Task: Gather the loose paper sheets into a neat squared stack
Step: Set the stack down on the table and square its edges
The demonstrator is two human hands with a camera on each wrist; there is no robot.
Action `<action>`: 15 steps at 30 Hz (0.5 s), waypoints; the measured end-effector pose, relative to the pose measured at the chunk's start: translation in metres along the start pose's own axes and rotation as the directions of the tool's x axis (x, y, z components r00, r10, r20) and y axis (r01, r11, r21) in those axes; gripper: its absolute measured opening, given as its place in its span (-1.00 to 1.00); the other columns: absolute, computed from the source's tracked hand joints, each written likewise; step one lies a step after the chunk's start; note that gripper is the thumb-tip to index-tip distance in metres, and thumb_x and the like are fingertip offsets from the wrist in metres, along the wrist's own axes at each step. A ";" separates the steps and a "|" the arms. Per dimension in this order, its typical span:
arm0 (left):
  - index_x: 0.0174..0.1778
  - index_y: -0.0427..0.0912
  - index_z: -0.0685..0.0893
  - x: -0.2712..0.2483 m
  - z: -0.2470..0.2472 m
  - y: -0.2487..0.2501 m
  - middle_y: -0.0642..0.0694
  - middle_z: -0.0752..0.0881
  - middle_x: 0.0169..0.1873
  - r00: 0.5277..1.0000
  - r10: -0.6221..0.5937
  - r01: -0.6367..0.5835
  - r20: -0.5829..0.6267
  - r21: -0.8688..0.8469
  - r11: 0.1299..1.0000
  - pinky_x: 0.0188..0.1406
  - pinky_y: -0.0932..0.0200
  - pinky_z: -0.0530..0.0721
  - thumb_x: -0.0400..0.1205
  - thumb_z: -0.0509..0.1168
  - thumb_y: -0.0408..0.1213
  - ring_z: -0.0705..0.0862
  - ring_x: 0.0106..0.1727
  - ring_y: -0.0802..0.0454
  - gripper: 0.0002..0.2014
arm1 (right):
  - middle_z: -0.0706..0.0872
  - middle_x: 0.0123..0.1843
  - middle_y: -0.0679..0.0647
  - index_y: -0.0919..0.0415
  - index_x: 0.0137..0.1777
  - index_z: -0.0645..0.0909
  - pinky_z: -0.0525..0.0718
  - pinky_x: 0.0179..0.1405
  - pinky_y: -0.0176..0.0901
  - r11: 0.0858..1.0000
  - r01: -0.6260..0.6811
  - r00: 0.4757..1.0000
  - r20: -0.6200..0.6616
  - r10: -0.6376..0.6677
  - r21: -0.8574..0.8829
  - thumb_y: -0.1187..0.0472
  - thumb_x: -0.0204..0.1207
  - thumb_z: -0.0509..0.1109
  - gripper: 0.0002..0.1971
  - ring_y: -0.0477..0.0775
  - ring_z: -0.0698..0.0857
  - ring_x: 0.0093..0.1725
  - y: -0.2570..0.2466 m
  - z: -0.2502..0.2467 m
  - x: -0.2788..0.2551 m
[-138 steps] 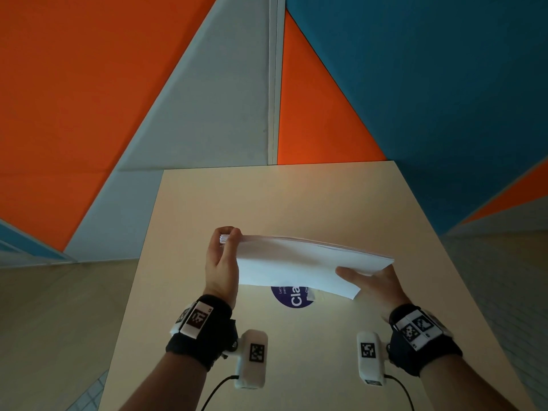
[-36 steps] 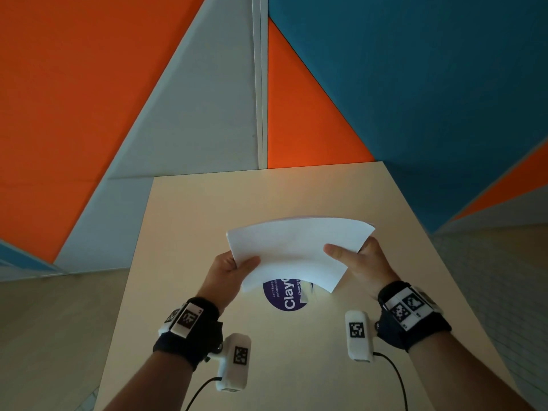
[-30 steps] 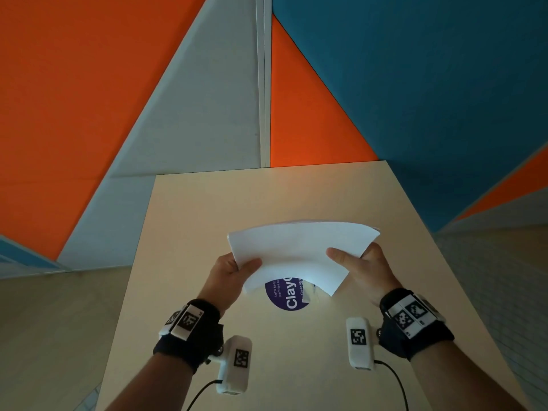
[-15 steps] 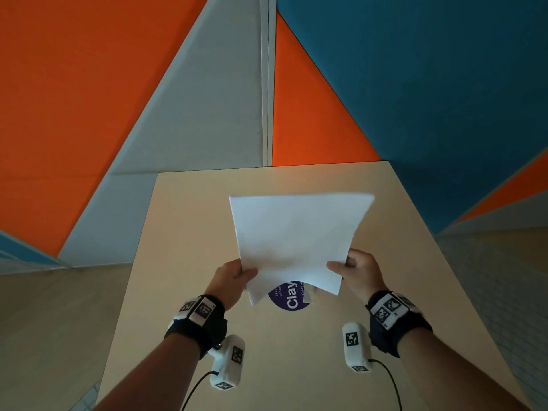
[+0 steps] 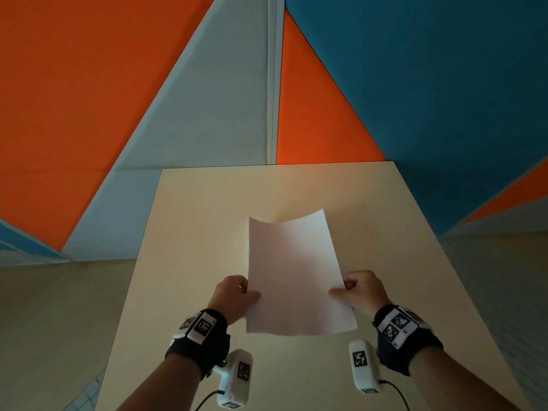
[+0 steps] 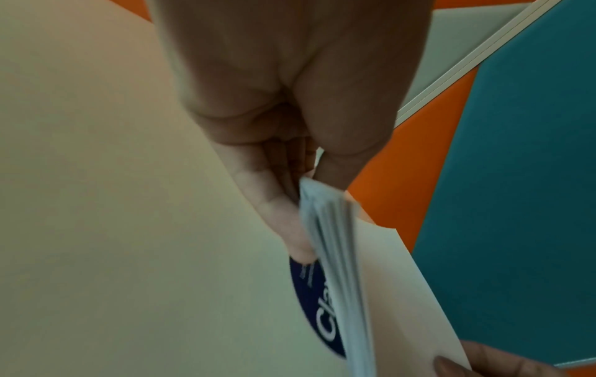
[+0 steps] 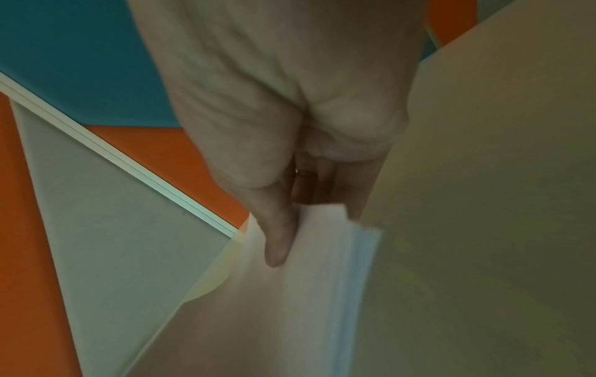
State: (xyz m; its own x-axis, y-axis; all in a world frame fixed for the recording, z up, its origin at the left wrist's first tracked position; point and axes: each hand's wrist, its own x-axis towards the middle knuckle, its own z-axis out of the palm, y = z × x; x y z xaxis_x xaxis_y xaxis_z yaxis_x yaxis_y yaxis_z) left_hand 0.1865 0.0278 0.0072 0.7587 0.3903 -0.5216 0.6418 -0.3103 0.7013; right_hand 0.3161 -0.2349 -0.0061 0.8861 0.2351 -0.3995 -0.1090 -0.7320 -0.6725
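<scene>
White paper stack (image 5: pixel 292 274) pinched between left hand (image 5: pixel 232 298) and right hand (image 5: pixel 360 290).

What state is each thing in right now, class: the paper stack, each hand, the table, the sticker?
Paper stack: lifted, gripped at both side edges.
Left hand: pinches the stack's left edge.
Right hand: pinches the right edge.
Table: under the stack.
Sticker: partly hidden by the stack.

The left hand (image 6: pixel 290 153) pinches the paper stack (image 6: pixel 338 255) (edges blurred) above a blue sticker (image 6: pixel 312 306).
</scene>
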 end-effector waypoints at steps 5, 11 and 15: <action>-0.35 -0.20 0.62 -0.003 0.017 -0.012 -0.25 0.79 -0.22 0.999 -0.052 0.051 0.016 0.048 0.998 -0.25 0.03 0.77 0.45 0.40 -0.24 0.75 -0.25 -0.21 -0.86 | 0.59 -0.50 0.01 0.30 -0.48 0.63 0.44 -0.37 -0.27 0.997 -0.081 0.997 0.015 0.082 -0.019 0.15 0.19 0.67 -0.70 0.00 0.53 -0.42 0.014 0.011 -0.005; -0.42 -0.16 0.53 -0.002 0.027 -0.018 -0.14 0.69 -0.36 0.995 -0.098 0.096 0.017 0.094 0.991 -0.39 0.16 0.65 0.45 0.36 -0.27 0.66 -0.39 -0.12 -0.83 | 0.74 -0.41 0.02 0.32 -0.34 0.76 0.54 -0.42 -0.35 0.990 -0.126 0.992 0.013 0.127 -0.070 0.19 0.21 0.69 -0.79 -0.04 0.66 -0.36 0.013 0.020 -0.010; -0.48 -0.12 0.46 -0.002 0.030 -0.019 -0.08 0.63 -0.42 0.992 -0.125 0.121 0.020 0.144 0.982 -0.28 0.10 0.66 0.45 0.35 -0.26 0.65 -0.33 -0.15 -0.77 | 0.63 -0.47 0.01 0.20 -0.46 0.61 0.47 -0.46 -0.31 0.981 -0.163 0.986 0.000 0.164 -0.101 0.20 0.22 0.68 -0.73 -0.02 0.56 -0.41 0.011 0.023 -0.011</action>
State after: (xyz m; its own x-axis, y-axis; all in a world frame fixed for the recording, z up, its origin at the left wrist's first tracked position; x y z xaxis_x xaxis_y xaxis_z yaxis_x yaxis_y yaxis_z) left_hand 0.1764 0.0073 -0.0196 0.6745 0.4087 -0.6148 0.7382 -0.3824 0.5557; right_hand 0.2948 -0.2305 -0.0232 0.8561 0.1119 -0.5045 -0.2061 -0.8214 -0.5319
